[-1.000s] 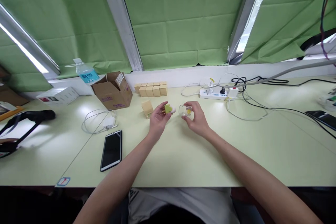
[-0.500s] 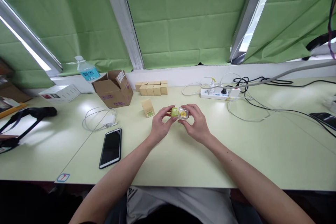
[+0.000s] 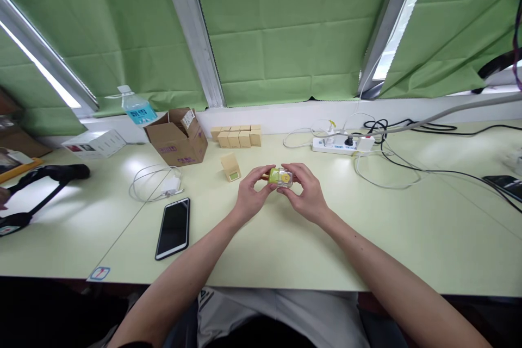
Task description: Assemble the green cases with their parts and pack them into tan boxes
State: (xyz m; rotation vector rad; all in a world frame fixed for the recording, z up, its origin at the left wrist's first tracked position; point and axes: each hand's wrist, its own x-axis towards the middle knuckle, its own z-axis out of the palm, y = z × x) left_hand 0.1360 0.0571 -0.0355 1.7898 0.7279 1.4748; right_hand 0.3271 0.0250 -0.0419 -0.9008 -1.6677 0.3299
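Above the table, my left hand (image 3: 253, 190) pinches a small light-green block (image 3: 275, 176) between thumb and fingers. A bit of red or orange shows behind it at the fingertips. My right hand (image 3: 304, 191) grips a clear plastic cover (image 3: 287, 179) with a round yellow mark on it. The green block and the clear cover meet end to end, the block seemingly partly inside the cover. Just left of my hands, a small kraft-paper box (image 3: 231, 168) stands with its lid up and something green at its front.
Several small kraft boxes (image 3: 240, 138) line the wall side, beside an open cardboard carton (image 3: 181, 141). A phone (image 3: 173, 228) and a white charger (image 3: 170, 185) lie left. A power strip (image 3: 334, 145) with cables is at right. Another person's hand (image 3: 3, 197) touches a black frame (image 3: 61, 174).
The green block and the clear cover have come closer together, with less of a gap between them. Another person's hand has appeared at the left edge.
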